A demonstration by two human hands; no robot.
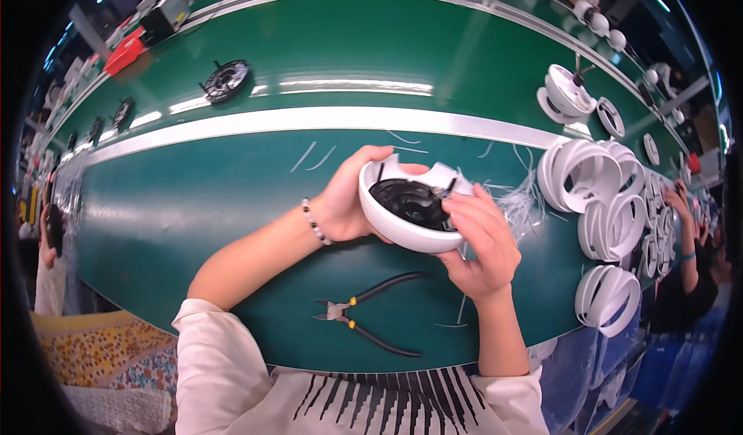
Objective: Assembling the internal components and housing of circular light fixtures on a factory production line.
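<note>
Above the green table, a white dome-shaped housing (pixel 414 238) with a black inner part (pixel 406 203) is tilted so its open side faces me. My left hand (pixel 344 199) grips the housing's left side, with the thumb along its upper edge. On the other side my right hand (pixel 484 245) holds the rim, its fingers reaching over toward the inside at a small metallic piece. What those fingertips touch is too small to make out. A pair of cutting pliers (pixel 337 311) with black handles and yellow bands lies splayed on the table below the housing.
White rings (pixel 607 296) stand stacked along the right edge. Clear plastic strips (pixel 522 203) lie heaped beside my right hand. Beyond the metal rail (pixel 309 120), a green belt carries a round black part (pixel 226 81) and white housings (pixel 569 94). Other people work at both sides.
</note>
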